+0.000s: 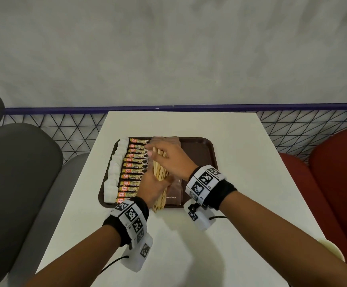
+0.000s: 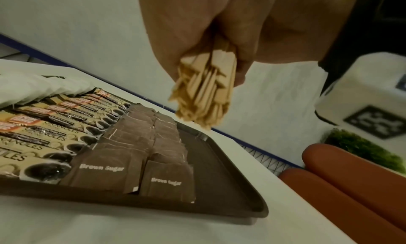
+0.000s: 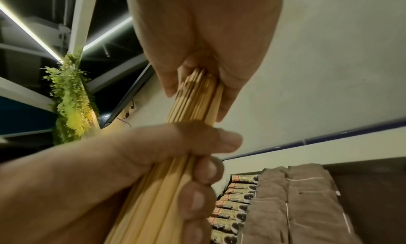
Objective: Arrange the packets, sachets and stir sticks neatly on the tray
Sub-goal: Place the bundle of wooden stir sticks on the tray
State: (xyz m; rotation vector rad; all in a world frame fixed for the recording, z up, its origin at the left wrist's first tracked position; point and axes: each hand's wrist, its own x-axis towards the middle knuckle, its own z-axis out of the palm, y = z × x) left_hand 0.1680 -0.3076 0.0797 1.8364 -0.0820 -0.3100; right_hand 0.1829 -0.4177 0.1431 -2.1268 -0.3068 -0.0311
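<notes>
A bundle of wooden stir sticks (image 1: 159,175) hangs over the brown tray (image 1: 197,154), just above the brown sugar sachets (image 1: 173,195). My left hand (image 1: 154,187) grips the bundle near its near end. My right hand (image 1: 166,156) holds its far end. In the left wrist view the uneven stick ends (image 2: 204,95) jut out below the gripping hand (image 2: 197,30). In the right wrist view both hands (image 3: 197,39) (image 3: 153,161) wrap the sticks (image 3: 193,98). Coffee granule packets (image 1: 133,170) lie in a column left of the sugar. White sachets (image 1: 114,177) line the tray's left edge.
The tray sits on a white table (image 1: 240,162), and its right part is bare. Grey seats (image 1: 13,172) stand to the left and red seats (image 1: 338,172) to the right. A blue rail with wire mesh (image 1: 75,129) runs behind the table.
</notes>
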